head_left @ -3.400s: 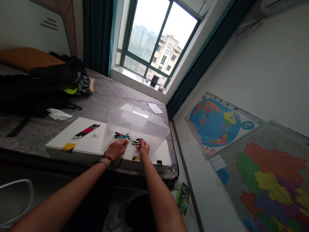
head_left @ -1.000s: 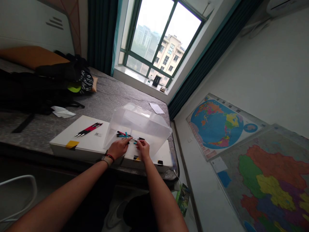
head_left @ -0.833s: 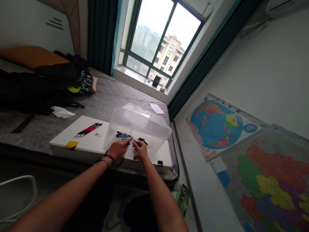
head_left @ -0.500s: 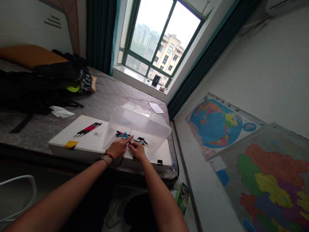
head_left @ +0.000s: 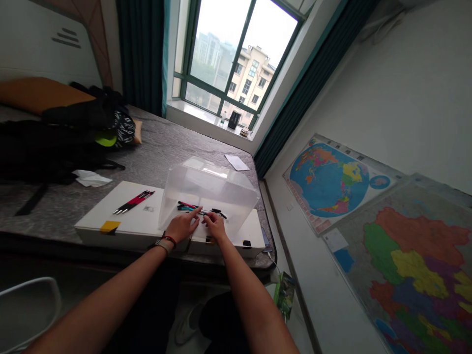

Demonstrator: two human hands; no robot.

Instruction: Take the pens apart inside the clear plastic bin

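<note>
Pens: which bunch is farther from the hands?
The red-and-black pens on the white box, left of the clear bin. The other, scattered pens lie at the bin, right by the left hand and right hand.

The bin (head_left: 210, 182) looks to be of translucent plastic, smooth, with a glossy shine near its top. The red-and-black pens (head_left: 134, 201) seem plastic, their tips like bright metal. The white box (head_left: 127, 221) is smooth and matt, like cardboard. The mattress (head_left: 165, 142) has patterned cloth; the curtain (head_left: 142, 54) is matt cloth; the windowsill (head_left: 199, 112) is glossy.
</note>
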